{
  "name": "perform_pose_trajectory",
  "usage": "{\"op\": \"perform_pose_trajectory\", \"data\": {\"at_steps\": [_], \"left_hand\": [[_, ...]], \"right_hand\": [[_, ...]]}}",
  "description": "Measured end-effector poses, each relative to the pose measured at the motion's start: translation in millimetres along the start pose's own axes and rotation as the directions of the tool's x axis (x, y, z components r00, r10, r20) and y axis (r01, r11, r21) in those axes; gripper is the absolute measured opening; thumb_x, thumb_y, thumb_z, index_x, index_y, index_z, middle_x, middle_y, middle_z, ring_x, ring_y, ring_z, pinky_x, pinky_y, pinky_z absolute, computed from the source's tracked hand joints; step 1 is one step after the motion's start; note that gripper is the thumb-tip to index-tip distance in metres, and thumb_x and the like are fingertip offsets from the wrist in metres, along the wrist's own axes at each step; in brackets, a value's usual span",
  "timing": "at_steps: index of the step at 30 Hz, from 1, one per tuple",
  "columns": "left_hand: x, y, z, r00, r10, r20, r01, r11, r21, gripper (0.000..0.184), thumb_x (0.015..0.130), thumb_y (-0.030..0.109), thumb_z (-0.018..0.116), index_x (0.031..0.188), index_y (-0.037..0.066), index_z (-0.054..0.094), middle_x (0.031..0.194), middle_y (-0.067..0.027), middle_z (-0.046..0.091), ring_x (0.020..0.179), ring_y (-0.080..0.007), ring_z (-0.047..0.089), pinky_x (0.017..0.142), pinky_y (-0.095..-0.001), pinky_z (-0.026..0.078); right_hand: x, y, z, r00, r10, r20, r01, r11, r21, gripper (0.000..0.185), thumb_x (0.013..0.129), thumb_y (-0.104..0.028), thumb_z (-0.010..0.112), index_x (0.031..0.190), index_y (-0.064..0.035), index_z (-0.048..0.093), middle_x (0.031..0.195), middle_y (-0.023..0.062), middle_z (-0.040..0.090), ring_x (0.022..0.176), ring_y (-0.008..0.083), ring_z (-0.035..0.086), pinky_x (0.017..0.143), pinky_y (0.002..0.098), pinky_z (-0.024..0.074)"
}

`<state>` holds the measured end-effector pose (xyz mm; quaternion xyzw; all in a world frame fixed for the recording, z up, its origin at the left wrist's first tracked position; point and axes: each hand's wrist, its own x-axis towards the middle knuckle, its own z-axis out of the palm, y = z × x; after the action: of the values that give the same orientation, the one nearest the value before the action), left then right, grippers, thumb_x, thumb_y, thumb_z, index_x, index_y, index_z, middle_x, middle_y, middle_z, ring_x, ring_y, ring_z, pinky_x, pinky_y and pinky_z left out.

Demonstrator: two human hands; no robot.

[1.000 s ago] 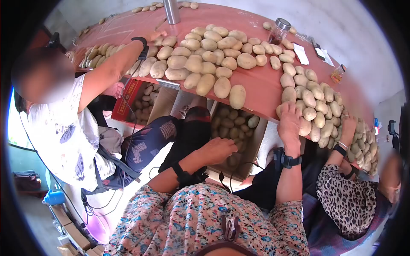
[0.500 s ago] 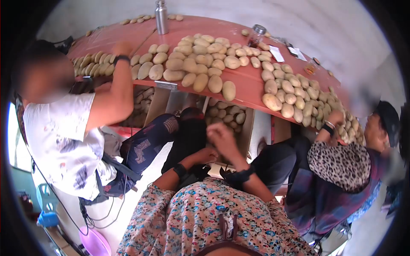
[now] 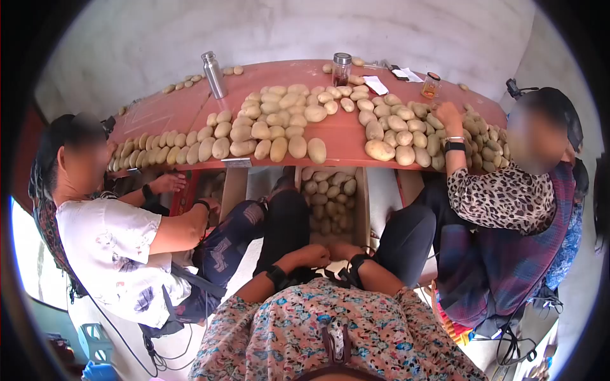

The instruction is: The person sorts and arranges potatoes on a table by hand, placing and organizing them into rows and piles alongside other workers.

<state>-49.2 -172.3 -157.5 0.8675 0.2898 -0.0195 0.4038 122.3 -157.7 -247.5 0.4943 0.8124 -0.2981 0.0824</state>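
"One bare left hand point(image 3: 314, 255) is seen in the head view: fingers?"
"Curled, near the bare right hand point(image 3: 344, 250); whether anything is gripped by either cannot be told."
"The oval tan potatoes point(image 3: 332, 192)?"
"Held in a brown cardboard box point(image 3: 363, 206) beyond, and spread across a red table point(image 3: 346, 141)."

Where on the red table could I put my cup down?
Two bare patches on the red table: behind the left potato rows, left of the steel bottle; and near the front edge, between the middle pile and the right pile. It's crowded within those piles; a co-worker's hand is at the right one.
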Motion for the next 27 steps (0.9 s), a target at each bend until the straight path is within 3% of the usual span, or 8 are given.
{"op": "perform_pose_trajectory", "data": {"at_steps": [5,8,10,14,18,21,23,27], "left_hand": [[30.5,-1.4,8.6,0.979,-0.162,-0.127,0.175,0.98,0.096,0.025,0.082,0.023,0.059,0.092,0.004,0.072,0.094,-0.0224,0.068,0.092,-0.0393,0.065,0.081,-0.0466,0.051],[47.4,25.8,-11.3,0.953,-0.299,0.048,0.271,0.912,0.307,0.034,0.073,0.032,0.07,0.088,0.002,0.072,0.091,-0.0226,0.068,0.091,-0.039,0.065,0.079,-0.0466,0.051],[58.1,44.3,-18.2,0.962,-0.269,0.051,0.24,0.918,0.317,0.033,0.07,0.031,0.072,0.084,0.001,0.072,0.089,-0.0227,0.068,0.089,-0.0381,0.066,0.078,-0.0461,0.052],[83.4,27.3,15.5,0.981,-0.195,-0.024,0.191,0.921,0.341,0.028,0.069,0.026,0.073,0.084,0.002,0.073,0.084,-0.021,0.069,0.084,-0.0389,0.067,0.075,-0.0458,0.054],[46.2,22.2,23.2,0.976,-0.173,-0.133,0.198,0.957,0.211,0.027,0.071,0.019,0.071,0.093,0.002,0.071,0.093,-0.0213,0.069,0.09,-0.0371,0.067,0.077,-0.0465,0.052],[16.3,12.4,15.7,0.99,0.015,-0.14,0.002,0.992,0.127,0.019,0.072,0.018,0.07,0.086,0.004,0.07,0.086,-0.0197,0.068,0.081,-0.0365,0.066,0.073,-0.0465,0.051],[13.2,5.3,13.7,0.952,0.074,-0.298,-0.093,0.994,-0.051,0.021,0.075,0.019,0.071,0.089,0.004,0.067,0.085,-0.016,0.067,0.083,-0.0347,0.065,0.073,-0.0418,0.051],[25.3,5.5,17.4,0.956,0.044,-0.291,-0.076,0.992,-0.097,0.022,0.071,0.012,0.073,0.09,0.003,0.066,0.09,-0.015,0.067,0.087,-0.0318,0.066,0.074,-0.0415,0.051]], "right_hand": [[14.7,34.4,42.3,0.993,0.115,0.021,-0.117,0.985,0.128,0.048,0.082,-0.031,0.066,0.123,-0.0057,0.062,0.123,0.0217,0.061,0.113,0.0364,0.06,0.095,0.0465,0.0467],[-7.2,18.6,21.8,0.99,0.139,0.002,-0.138,0.982,0.128,0.038,0.085,-0.028,0.061,0.114,-0.004,0.067,0.117,0.0207,0.064,0.107,0.036,0.063,0.09,0.0461,0.0493],[-48.0,6.4,-18.2,0.975,0.219,-0.046,-0.212,0.97,0.117,0.034,0.087,-0.027,0.058,0.108,-0.0036,0.069,0.112,0.0215,0.067,0.101,0.0361,0.066,0.087,0.0458,0.0511],[-66.7,6.1,-27.1,0.994,0.098,0.046,-0.094,0.991,-0.099,0.031,0.084,-0.02,0.058,0.107,-0.0036,0.07,0.113,0.0183,0.067,0.104,0.0343,0.065,0.087,0.0454,0.0512],[-8.3,50.4,31.3,0.981,0.165,0.099,-0.136,0.959,-0.249,0.029,0.081,-0.019,0.059,0.105,-0.0071,0.071,0.111,0.0187,0.068,0.103,0.0344,0.066,0.086,0.0455,0.052],[-1.7,36.8,40.2,0.942,0.267,0.201,-0.19,0.922,-0.337,0.042,0.08,-0.027,0.062,0.119,-0.0129,0.066,0.119,0.0183,0.065,0.107,0.0337,0.064,0.088,0.0473,0.0511],[-24.2,-4.3,17.8,0.952,0.301,0.057,-0.289,0.945,-0.154,0.047,0.079,-0.032,0.063,0.122,-0.0129,0.063,0.119,0.0183,0.065,0.108,0.0331,0.064,0.089,0.0473,0.0502],[-35.6,2.9,13.2,0.96,0.279,0.016,-0.27,0.939,-0.213,0.041,0.078,-0.034,0.064,0.111,-0.0111,0.065,0.11,0.0179,0.067,0.105,0.0323,0.064,0.088,0.0453,0.0507]]}}
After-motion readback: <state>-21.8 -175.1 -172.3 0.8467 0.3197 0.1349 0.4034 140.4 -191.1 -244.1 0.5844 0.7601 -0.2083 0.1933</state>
